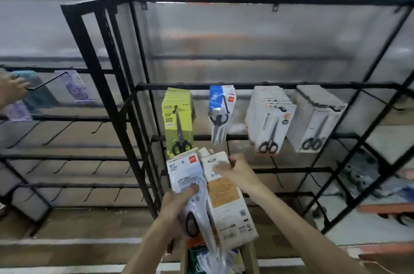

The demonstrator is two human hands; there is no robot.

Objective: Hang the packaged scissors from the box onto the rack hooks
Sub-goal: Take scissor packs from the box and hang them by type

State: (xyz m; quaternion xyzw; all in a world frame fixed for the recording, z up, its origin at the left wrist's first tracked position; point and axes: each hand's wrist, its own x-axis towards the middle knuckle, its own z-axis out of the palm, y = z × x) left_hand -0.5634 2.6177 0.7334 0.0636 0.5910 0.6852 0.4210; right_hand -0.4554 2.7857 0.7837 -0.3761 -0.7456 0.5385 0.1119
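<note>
Partway through, by the look of it. Already hanging from the middle rail of the black rack [246, 86], four stacks side by side: yellow-green scissor packs [178, 121], blue-and-white packs [220, 105], white packs with orange trim [268, 121] and grey-white packs [313, 121], each stack on its own hook. Below that rail, several bare hooks [277, 175] on the lower bars, plus a free hook [380, 103] to the right of the grey-white stack; plenty of room left.

In front of the rack, below the hung stacks and above the box, a small bundle of packages held up. Left hand [179, 202] wrapped round the lower part of the white pack with the red logo [186, 173], black scissor handles showing just beneath the grip. Right hand [235, 170] at the top of the neighbouring white-and-tan pack [224, 197], fingers [218, 168] on its face beside the hang slot, thumb apparently behind the edge; seemingly pinching it to peel it off the bundle, though blurred. Neither pack on a hook yet.

At the bottom edge, the cardboard box [251, 258] with more packaged goods [206, 260] inside, so not emptied. Left to do, judging from this: separate the held packs, thread each hang slot over a matching or free hook, then return to the box for the remainder.
</note>
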